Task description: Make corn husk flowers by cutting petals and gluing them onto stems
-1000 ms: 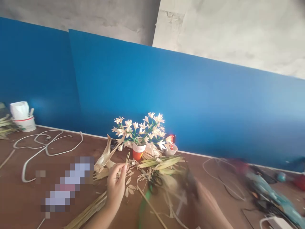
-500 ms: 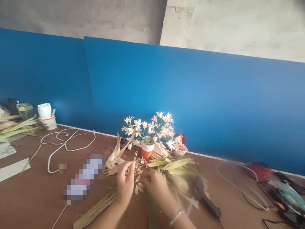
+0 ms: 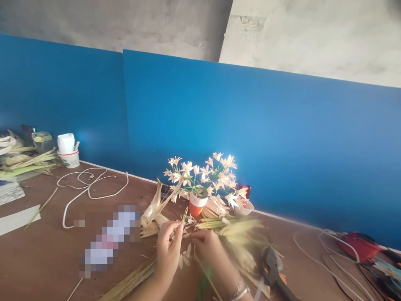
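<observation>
My left hand [image 3: 167, 251] pinches a small dried-leaf flower piece [image 3: 184, 216] between thumb and forefinger, just above the brown table [image 3: 46, 251]. My right hand [image 3: 208, 251] is closed beside it, fingertips meeting the left hand's at the same piece; what it grips is too small to make out. A thin stalk [image 3: 206, 278] runs down from between the hands. Behind them stands an orange paper cup [image 3: 197, 205] filled with cream handmade flowers [image 3: 203, 173] on green stems. Loose cut petals [image 3: 187, 253] lie under the hands.
Dried leaf strips [image 3: 238, 228] are piled right of the hands, husks [image 3: 153, 207] to the left. A black glue gun [image 3: 275, 269] lies at the lower right, white cords [image 3: 90, 188] and a white cup [image 3: 69, 156] at the left, red and teal tools [image 3: 360, 246] at the far right. A blue panel backs the table.
My right hand came in from the lower right, left the black glue gun on the table, and now meets my left hand. The view has panned left.
</observation>
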### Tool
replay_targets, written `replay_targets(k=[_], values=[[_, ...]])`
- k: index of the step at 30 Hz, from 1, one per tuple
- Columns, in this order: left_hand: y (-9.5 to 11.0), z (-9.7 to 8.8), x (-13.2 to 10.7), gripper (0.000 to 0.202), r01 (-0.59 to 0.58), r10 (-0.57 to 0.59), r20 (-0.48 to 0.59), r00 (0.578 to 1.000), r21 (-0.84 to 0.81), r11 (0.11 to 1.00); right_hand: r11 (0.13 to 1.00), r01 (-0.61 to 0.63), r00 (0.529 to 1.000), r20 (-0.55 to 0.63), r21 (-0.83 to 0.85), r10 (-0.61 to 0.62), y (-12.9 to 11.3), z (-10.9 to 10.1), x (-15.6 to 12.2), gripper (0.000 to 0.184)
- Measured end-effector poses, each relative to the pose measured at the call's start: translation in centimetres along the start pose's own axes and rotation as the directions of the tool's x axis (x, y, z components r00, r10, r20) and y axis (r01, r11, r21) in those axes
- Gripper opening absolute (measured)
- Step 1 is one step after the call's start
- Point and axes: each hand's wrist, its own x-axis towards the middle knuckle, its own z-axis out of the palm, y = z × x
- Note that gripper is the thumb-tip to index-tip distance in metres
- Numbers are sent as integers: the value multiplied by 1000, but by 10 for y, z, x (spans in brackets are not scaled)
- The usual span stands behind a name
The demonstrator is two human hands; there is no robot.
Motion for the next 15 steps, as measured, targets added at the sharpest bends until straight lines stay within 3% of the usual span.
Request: replay_targets(k=[5, 10, 15], values=[[-4, 3, -4, 29, 27, -29, 80, 996, 26, 999, 992, -39, 988, -143, 116, 56, -7, -12, -1, 15], [-3, 5, -8, 25, -14, 8, 104, 995, 58, 998, 946, 96, 975, -222, 310, -26, -27, -27, -5, 17], [-1, 6, -8, 24, -22, 10, 135, 991, 91, 996, 969, 118, 970, -234, 216, -66, -29, -28, -8, 13]])
